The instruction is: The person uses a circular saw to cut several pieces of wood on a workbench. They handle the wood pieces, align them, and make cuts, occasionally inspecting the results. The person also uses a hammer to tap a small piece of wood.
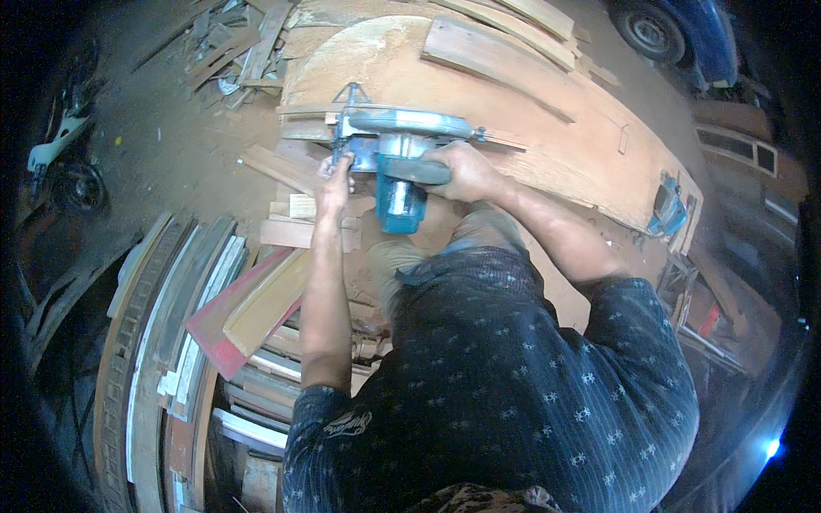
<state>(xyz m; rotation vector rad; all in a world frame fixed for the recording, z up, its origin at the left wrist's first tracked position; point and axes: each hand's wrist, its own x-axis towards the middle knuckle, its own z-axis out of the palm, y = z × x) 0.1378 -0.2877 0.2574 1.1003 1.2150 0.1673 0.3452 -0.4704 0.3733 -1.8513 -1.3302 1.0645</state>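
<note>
A circular saw [402,201] with a teal motor housing and a grey blade guard sits in front of me, over narrow wooden strips [304,130] at the edge of a large tan board [368,64]. My right hand [472,173] is wrapped round the saw's rear handle. At the saw's left end, my left hand [333,184] has its fingers closed at the metal base plate [363,156]. A dark triangular metal piece [351,96] sticks out beyond that end. The blade's lower part is hidden, and I cannot tell whether it touches wood.
Loose planks [496,64] lie on the large board. A second teal power tool [669,208] rests at its right end. Scrap wood [244,51] is heaped at the far left. Stacked long timbers [158,342] and a red-edged panel [248,312] lie near left. A vehicle wheel [650,32] shows far right.
</note>
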